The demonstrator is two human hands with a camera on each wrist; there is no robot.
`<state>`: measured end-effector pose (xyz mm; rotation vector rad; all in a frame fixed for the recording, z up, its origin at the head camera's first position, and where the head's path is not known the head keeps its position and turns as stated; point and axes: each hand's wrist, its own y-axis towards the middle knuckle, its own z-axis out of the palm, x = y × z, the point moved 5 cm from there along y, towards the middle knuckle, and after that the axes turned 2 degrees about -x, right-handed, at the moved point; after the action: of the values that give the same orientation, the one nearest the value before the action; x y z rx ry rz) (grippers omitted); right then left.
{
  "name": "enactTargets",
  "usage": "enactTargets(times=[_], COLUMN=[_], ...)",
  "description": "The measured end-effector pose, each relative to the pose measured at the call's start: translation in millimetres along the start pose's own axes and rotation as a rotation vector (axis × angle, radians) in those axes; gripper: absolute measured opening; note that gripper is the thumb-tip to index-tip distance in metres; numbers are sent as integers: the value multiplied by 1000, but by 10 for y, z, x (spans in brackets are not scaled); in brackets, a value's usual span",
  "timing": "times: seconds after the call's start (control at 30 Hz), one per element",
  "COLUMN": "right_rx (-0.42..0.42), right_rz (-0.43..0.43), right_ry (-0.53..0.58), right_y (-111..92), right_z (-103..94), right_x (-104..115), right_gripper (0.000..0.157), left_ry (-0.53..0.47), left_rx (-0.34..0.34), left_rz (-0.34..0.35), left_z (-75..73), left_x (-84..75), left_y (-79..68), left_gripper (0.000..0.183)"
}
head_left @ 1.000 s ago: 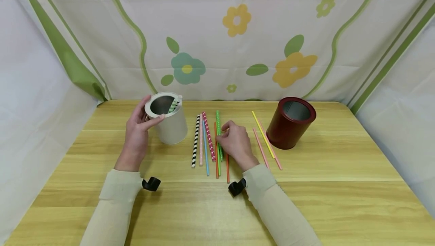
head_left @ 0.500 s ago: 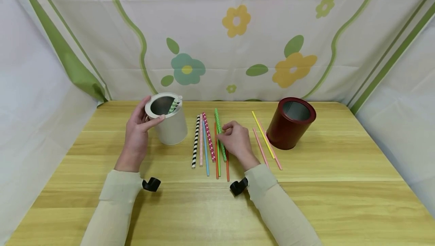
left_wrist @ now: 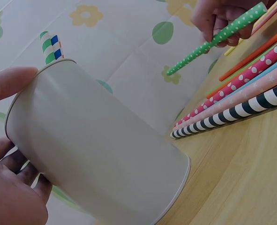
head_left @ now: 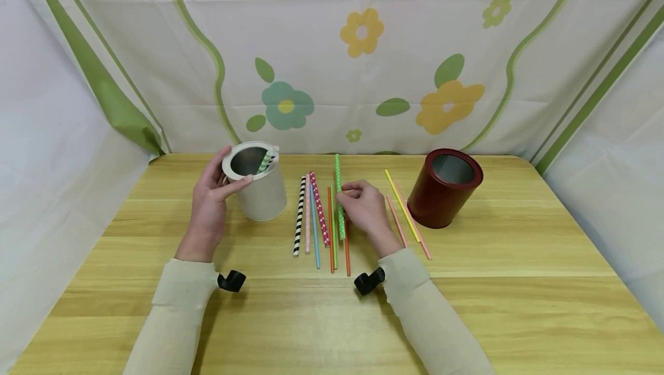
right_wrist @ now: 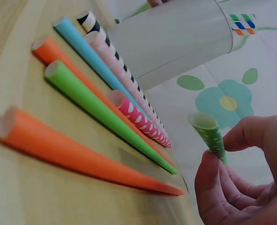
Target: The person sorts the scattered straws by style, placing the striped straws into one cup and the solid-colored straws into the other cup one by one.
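My left hand (head_left: 207, 202) holds the white can (head_left: 263, 196), thumb at the rim and fingers curled round its side. Several striped paper straws (left_wrist: 51, 48) poke out above that rim. Between thumb and fingertips, my right hand (head_left: 365, 208) pinches a green straw with white dots (head_left: 338, 170); in the left wrist view it is raised off the table. Below it lie loose straws: black-and-white striped (head_left: 299, 219), pale pink (head_left: 308, 219), magenta dotted (head_left: 319, 208), blue (head_left: 315, 237), lime green (right_wrist: 105, 112) and two orange ones, one (right_wrist: 77, 150) nearest the right wrist camera.
A dark red can (head_left: 436, 199) stands at the right on the wooden table (head_left: 290, 317). Left of it lie a yellow straw (head_left: 403, 208) and two pink straws, one (head_left: 396, 219) partly behind my right hand. A flowered curtain (head_left: 321, 64) hangs behind the table's far edge.
The green dotted straw has been lifted from among the others and straightened, its far end moving farther away. My right hand has shifted slightly right. The left hand and white can stay put.
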<state>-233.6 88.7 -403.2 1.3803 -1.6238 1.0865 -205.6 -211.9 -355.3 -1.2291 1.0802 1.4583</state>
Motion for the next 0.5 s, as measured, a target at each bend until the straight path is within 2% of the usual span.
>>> enactTargets(times=[0.23, 0.5], right_rx=[10, -7], right_rz=[19, -19], right_ry=[86, 173], right_y=[2, 19], right_z=[-38, -68], right_x=[9, 31], right_gripper=[37, 39], left_ry=[5, 13], left_rx=[3, 5], left_rz=[-2, -4], left_z=[3, 0], left_x=[-4, -3], left_y=[6, 1], left_gripper=[76, 76])
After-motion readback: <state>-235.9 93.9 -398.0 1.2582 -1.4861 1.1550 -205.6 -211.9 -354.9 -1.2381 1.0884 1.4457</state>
